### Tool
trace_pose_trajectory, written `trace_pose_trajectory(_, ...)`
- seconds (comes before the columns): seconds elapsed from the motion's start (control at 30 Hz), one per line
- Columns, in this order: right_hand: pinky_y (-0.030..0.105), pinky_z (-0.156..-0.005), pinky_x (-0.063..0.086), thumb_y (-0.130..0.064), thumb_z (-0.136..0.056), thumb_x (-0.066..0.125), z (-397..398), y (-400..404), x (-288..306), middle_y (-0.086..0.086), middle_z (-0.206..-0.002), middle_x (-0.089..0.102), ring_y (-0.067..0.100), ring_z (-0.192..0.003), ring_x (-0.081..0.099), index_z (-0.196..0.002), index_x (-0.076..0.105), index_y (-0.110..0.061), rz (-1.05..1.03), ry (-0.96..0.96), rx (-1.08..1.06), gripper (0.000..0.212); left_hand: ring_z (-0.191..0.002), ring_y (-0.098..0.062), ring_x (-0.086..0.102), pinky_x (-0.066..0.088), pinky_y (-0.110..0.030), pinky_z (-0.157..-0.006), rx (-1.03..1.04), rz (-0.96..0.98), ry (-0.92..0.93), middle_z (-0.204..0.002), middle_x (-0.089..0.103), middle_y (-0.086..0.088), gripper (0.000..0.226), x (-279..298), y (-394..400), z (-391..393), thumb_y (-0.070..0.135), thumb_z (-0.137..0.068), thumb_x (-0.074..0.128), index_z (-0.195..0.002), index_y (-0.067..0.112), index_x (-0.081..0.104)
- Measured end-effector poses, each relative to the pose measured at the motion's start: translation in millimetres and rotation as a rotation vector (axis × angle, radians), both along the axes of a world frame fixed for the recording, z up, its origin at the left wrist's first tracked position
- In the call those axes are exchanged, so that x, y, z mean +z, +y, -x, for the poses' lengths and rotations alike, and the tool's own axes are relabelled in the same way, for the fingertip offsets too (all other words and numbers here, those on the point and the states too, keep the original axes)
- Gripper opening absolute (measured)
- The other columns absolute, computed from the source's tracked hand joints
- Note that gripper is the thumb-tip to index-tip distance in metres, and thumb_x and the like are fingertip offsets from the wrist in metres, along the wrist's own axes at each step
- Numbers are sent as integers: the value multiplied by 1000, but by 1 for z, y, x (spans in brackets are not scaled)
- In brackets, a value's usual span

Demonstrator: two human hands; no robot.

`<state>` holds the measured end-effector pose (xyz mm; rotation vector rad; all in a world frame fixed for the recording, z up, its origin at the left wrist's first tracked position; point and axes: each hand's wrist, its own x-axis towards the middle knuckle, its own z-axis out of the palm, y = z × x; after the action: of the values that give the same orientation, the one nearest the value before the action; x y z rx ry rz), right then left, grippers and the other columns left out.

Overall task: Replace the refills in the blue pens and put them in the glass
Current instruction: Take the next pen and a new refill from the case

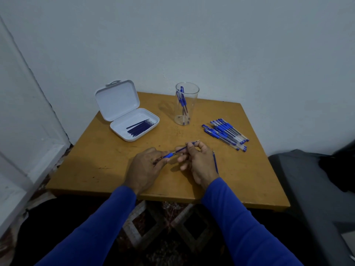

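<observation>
**Blue pen held over the table, refill partway in the barrel**

Blue sleeves run up to both our hands, which meet above the wooden table (107, 164), on the near side of the glass (187, 103). Our left hand (148, 166) curls its fingers around a pen (168, 155) by the blue grip, with most of the barrel hidden inside the fist. Our right hand (197, 160) pinches a refill (184, 148) between thumb and forefinger; the refill slants up and away toward the glass, its metal tip poking out past our fingers. Its lower end meets the pen's grip, though we cannot quite tell how far in it sits, since the view there is small and dim.

Just right of our right hand, a second refill (215, 163) lies loose on the table, pointing roughly toward the glass.

That glass stands upright near the table's far edge and holds a few blue pens, leaning against its left wall. Right of the glass and a little nearer us, a pile of pens (226, 133) lies flat on the wood, side by side and overlapping, caps toward the glass side. Left of the glass, a white case (134, 135) sits open with its lid (117, 100) tilted back toward the wall, and a row of dark blue refills (140, 128) rests in its tray.
</observation>
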<state>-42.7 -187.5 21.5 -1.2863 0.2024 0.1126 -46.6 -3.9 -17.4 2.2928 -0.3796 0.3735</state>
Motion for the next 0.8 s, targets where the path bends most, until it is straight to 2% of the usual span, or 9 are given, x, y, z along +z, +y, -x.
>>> trace_pose_trajectory(0.17,29,-43,52,-21,-109,44,-4,-6,5,17,-95,75,17,-53,60,-112,54,-11,50,-10,-236,14,-73,-4,54,40,-21,-63,11,-8,-1,-80,56,17,29,0,-2,1,36,-94,68,-121,26,72)
trace_pose_trajectory(0.3,30,-45,52,-27,-107,51,-6,-17,2,12,-89,70,12,-54,58,-110,61,-17,231,6,-393,15,-75,-5,55,49,-27,-68,22,-26,21,-82,57,15,32,0,-2,0,38,-95,66,-124,27,70)
trace_pose_trajectory(0.33,31,-50,54,-29,-105,54,-6,-21,0,8,-92,70,11,-61,61,-110,64,-20,329,10,-419,15,-76,-6,56,50,-28,-69,24,-31,25,-83,58,15,32,1,-2,0,38,-95,66,-124,27,70)
trace_pose_trajectory(0.4,35,-75,61,-35,-101,61,-3,-31,0,0,-105,70,11,-88,66,-116,68,-24,556,3,-448,21,-77,-6,57,52,-31,-71,24,-35,23,-85,60,13,32,1,-3,0,39,-95,66,-124,27,70)
trace_pose_trajectory(0.47,33,-94,56,-36,-97,66,1,-42,0,-3,-120,67,11,-105,62,-127,68,-21,727,-5,-443,33,-78,-6,57,53,-33,-72,29,-34,21,-85,61,12,31,0,-3,0,39,-95,66,-123,27,71)
trace_pose_trajectory(0.53,23,-91,48,-33,-97,68,7,-51,1,-2,-123,68,6,-103,57,-128,68,-17,876,-17,-416,36,-77,-6,56,53,-34,-72,29,-41,20,-85,61,12,31,-1,-3,-1,40,-95,65,-122,27,72)
trace_pose_trajectory(0.63,18,-81,41,-33,-98,66,13,-64,0,-2,-120,69,1,-89,51,-128,68,-16,1067,27,-346,35,-77,-6,56,54,-37,-72,26,-59,12,-85,62,11,32,-3,-3,-3,40,-94,65,-122,25,72)
trace_pose_trajectory(0.7,18,-77,42,-34,-99,65,14,-69,-3,-4,-112,70,1,-83,52,-127,69,-19,1130,68,-302,32,-77,-6,56,53,-35,-72,27,-63,8,-85,62,11,32,-3,-3,-4,39,-94,65,-121,25,73)
trace_pose_trajectory(0.8,22,-80,48,-35,-99,64,15,-72,-9,-9,-98,67,4,-87,58,-124,70,-22,1170,87,-267,29,-76,-5,55,51,-34,-71,27,-73,9,-85,61,11,31,-3,-2,-4,38,-95,65,-122,24,73)
